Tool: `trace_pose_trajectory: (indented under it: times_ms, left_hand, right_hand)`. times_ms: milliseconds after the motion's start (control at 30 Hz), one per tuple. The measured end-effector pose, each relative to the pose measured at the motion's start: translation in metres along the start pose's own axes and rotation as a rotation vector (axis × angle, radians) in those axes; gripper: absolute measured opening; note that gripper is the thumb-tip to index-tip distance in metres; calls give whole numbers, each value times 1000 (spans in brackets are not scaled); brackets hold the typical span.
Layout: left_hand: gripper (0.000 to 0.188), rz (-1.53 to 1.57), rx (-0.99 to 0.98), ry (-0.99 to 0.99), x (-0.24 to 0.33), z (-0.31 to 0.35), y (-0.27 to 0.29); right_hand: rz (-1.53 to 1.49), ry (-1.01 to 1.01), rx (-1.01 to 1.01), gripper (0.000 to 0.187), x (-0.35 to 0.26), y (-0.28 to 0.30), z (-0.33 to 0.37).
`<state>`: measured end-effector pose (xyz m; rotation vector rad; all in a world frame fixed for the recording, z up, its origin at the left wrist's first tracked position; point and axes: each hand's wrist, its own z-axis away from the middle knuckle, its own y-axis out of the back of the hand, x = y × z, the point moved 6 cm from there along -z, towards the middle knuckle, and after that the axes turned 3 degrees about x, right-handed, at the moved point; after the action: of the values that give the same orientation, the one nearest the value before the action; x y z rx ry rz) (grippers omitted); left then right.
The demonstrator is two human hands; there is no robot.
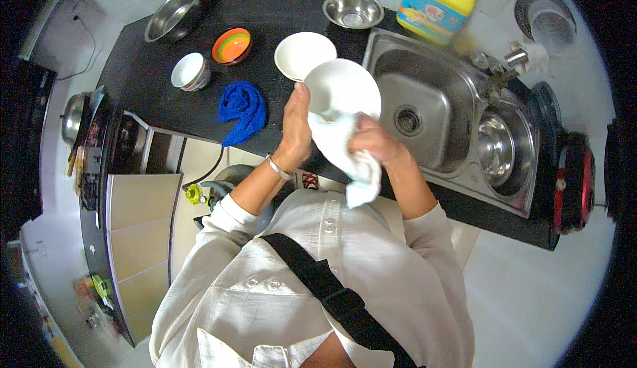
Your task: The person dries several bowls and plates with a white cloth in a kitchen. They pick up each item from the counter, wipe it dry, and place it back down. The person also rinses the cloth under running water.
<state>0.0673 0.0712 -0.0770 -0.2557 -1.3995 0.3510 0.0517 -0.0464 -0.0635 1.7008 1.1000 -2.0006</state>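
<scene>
white dish in your left hand, white and pale-green cloth in your right hand, bright blue towel left of your hands, orange-and-green banded bowl beyond them

Blk cntr, blu cloth, wht dish, bowls

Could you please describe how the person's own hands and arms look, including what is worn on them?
The left hand and right hand are ungloved. A pale bangle circles the left wrist; none shows on the right. Loose, off-white sleeves stop short of both wrists.
</scene>
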Motion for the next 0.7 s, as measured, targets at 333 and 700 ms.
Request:
trace_pose_trajectory:
  times_ms: [333, 700]
  left_hand:
    - [54, 345, 394, -37, 61, -78, 129]
    - [57, 586, 576, 54, 40, -188, 250]
  right_hand:
    - [-627, -85, 334, 29, 36, 9, 39]
    - [-636, -96, 541, 29, 68, 17, 52]
